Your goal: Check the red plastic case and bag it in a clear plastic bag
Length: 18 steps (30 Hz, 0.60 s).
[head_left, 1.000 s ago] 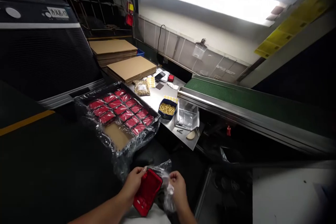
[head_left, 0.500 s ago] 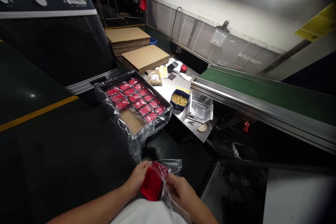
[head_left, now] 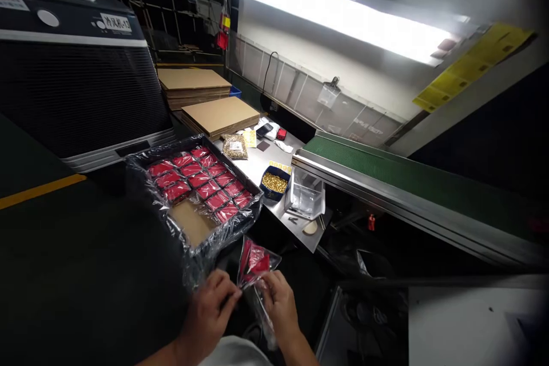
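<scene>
A red part sealed in a clear plastic bag [head_left: 256,261] stands upright just in front of me. My left hand [head_left: 211,314] pinches the bag's lower left edge, fingers closed. My right hand [head_left: 277,303] grips the bag's lower right side, fingers closed on the film. Just beyond the bag sits a black tray [head_left: 240,180] lined with clear film, holding several red bagged parts in rows and a bare cardboard patch [head_left: 193,224] at its near corner.
A blue bin of brass pieces [head_left: 274,182], a clear plastic box [head_left: 306,194] and a bag of brass pieces [head_left: 234,146] lie on the steel bench [head_left: 257,161]. Cardboard stacks [head_left: 218,114] sit behind. A green conveyor [head_left: 407,174] runs right. A black machine [head_left: 72,80] stands left.
The red part has gone fully into the clear bag and been lifted upright toward the tray. Both hands shifted to the bag's lower edge. The camera tilted back up.
</scene>
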Motion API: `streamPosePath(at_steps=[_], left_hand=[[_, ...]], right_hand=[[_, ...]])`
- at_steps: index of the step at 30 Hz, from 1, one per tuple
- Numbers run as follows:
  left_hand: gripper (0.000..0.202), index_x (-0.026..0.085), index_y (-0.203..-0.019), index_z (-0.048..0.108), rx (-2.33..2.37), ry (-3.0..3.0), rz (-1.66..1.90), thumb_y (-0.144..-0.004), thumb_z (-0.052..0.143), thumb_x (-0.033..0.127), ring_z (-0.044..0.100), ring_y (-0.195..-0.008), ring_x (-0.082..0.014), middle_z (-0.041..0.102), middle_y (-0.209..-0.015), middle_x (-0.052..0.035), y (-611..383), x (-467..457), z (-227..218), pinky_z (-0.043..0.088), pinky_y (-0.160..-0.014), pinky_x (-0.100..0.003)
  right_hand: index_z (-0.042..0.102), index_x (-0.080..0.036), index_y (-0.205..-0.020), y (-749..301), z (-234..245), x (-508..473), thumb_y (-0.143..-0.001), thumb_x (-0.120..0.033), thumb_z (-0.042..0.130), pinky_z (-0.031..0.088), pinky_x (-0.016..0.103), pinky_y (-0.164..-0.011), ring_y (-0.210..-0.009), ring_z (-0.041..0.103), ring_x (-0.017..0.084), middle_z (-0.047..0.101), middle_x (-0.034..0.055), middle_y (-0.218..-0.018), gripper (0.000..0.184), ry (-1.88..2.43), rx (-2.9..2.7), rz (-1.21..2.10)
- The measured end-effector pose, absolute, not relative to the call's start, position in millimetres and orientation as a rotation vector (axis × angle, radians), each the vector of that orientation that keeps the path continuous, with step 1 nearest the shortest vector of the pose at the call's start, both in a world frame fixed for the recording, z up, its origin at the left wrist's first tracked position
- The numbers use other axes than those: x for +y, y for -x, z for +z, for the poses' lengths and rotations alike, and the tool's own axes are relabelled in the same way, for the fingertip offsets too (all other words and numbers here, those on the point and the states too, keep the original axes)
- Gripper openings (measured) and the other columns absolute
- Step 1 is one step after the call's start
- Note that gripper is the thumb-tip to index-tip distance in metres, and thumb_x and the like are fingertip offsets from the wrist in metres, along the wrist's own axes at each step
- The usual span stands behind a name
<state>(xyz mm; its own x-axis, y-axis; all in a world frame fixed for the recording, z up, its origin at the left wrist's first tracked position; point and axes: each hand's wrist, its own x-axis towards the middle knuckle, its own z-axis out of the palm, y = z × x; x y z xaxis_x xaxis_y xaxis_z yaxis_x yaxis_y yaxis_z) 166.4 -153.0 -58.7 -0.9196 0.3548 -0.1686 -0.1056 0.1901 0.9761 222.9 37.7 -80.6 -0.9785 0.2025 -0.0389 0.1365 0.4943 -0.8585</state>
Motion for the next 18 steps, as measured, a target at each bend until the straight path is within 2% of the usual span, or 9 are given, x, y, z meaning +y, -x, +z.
streamPosePath(at_steps=[3, 7, 8, 10, 12, 14, 15, 16, 18], left_hand=[[0.04, 0.022, -0.076, 0.067, 1.865, -0.184, 1.809, -0.079, 0.067, 0.062, 0.051, -0.079, -0.0217, 0.054, -0.08, -0.0049, -173.1, -155.0, -57.4, 0.038, -0.076, -0.032], [0.071, 0.019, -0.1, 0.062, 1.368, 0.191, 1.823, -0.085, 0.032, 0.081, 0.059, -0.082, -0.0244, 0.063, -0.09, -0.0096, -159.2, -145.3, -64.6, 0.048, -0.074, -0.034], [0.076, 0.017, -0.099, 0.062, 1.262, 0.244, 1.81, -0.085, 0.027, 0.082, 0.061, -0.081, -0.0251, 0.064, -0.091, -0.0122, -154.3, -141.5, -65.7, 0.05, -0.074, -0.036], [0.074, 0.013, -0.088, 0.062, 1.178, 0.302, 1.79, -0.084, 0.032, 0.081, 0.062, -0.074, -0.0247, 0.064, -0.086, -0.0153, -141.6, -135.4, -67.8, 0.052, -0.071, -0.037], [0.067, 0.011, -0.091, 0.062, 1.273, 0.33, 1.806, -0.086, 0.039, 0.075, 0.064, -0.075, -0.0246, 0.065, -0.088, -0.0159, -119.4, -135.1, -71.9, 0.054, -0.072, -0.037], [0.06, 0.012, -0.116, 0.056, 1.531, 0.305, 1.84, -0.091, 0.041, 0.065, 0.065, -0.087, -0.0264, 0.065, -0.104, -0.0151, -82.3, -144.4, -79.8, 0.055, -0.079, -0.042], [0.056, 0.015, -0.13, 0.046, 1.722, 0.278, 1.845, -0.093, 0.044, 0.057, 0.064, -0.098, -0.0265, 0.062, -0.115, -0.0136, -58.4, -152.9, -85.2, 0.054, -0.086, -0.043], [0.053, 0.017, -0.137, 0.039, 1.949, 0.241, 1.813, -0.094, 0.049, 0.048, 0.058, -0.112, -0.0267, 0.056, -0.127, -0.0133, -32.2, -163.5, -91.6, 0.049, -0.096, -0.045], [0.067, 0.019, -0.142, 0.034, 2.383, 0.172, 1.597, -0.086, 0.067, 0.036, 0.039, -0.132, -0.0327, 0.04, -0.143, -0.0141, 21.1, -187.5, -106.4, 0.033, -0.111, -0.053]], right_hand=[[0.066, -0.02, -0.091, -218.2, -71.1, 39.1, -0.098, -0.038, 0.042, 0.045, 0.026, -0.072, -0.079, 0.059, 0.016, 0.058, 0.0053, -0.092, 0.03, 0.229, -2.624, 1.521], [0.071, -0.021, -0.1, -217.0, -61.3, 22.9, -0.097, -0.043, 0.043, 0.046, 0.027, -0.068, -0.074, 0.06, 0.017, 0.065, 0.0051, -0.084, 0.035, -0.008, -2.557, 1.835], [0.072, -0.02, -0.099, -216.7, -62.4, 16.9, -0.096, -0.045, 0.045, 0.044, 0.026, -0.064, -0.069, 0.059, 0.017, 0.066, 0.0051, -0.079, 0.037, -0.05, -2.543, 1.933], [0.075, -0.016, -0.095, -215.9, -69.1, 7.1, -0.091, -0.052, 0.051, 0.043, 0.026, -0.058, -0.063, 0.058, 0.016, 0.066, 0.0059, -0.072, 0.043, 0.016, -2.493, 2.039], [0.075, -0.014, -0.098, -216.0, -79.6, 4.1, -0.084, -0.059, 0.059, 0.045, 0.026, -0.057, -0.062, 0.059, 0.018, 0.066, 0.007, -0.07, 0.05, 0.316, -2.375, 1.992], [0.071, -0.014, -0.111, -218.1, -90.3, 9.2, -0.076, -0.064, 0.066, 0.048, 0.027, -0.055, -0.058, 0.059, 0.018, 0.067, 0.0064, -0.068, 0.061, 0.691, -2.229, 1.84], [0.069, -0.015, -0.116, -220.1, -95.0, 14.0, -0.072, -0.065, 0.069, 0.05, 0.027, -0.054, -0.057, 0.06, 0.018, 0.066, 0.0054, -0.067, 0.066, 0.845, -2.17, 1.762], [0.068, -0.017, -0.117, -222.8, -99.0, 19.4, -0.068, -0.065, 0.072, 0.051, 0.028, -0.053, -0.056, 0.061, 0.019, 0.065, 0.0044, -0.066, 0.069, 0.96, -2.125, 1.698], [0.071, -0.022, -0.109, -230.0, -104.5, 29.0, -0.062, -0.064, 0.077, 0.057, 0.031, -0.058, -0.066, 0.067, 0.024, 0.066, 0.0044, -0.069, 0.064, 1.078, -2.059, 1.67]])
